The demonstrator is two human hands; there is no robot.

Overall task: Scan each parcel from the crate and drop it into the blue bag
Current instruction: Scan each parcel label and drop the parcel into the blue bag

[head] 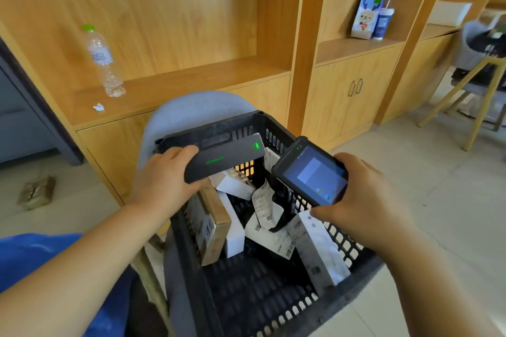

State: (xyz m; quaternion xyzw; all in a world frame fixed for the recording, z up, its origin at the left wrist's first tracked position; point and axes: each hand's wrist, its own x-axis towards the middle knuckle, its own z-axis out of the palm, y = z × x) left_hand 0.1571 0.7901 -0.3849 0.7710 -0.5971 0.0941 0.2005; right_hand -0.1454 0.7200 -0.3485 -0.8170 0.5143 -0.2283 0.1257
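The blue bag (30,257) lies at my lower left. My left hand (164,180) curls round a dark grey parcel (227,157), held over the far end of the crate (183,260). Just beside it, my right hand (364,205) grips the scanner (312,172), its screen lit. I can't read the parcel's green lettering.
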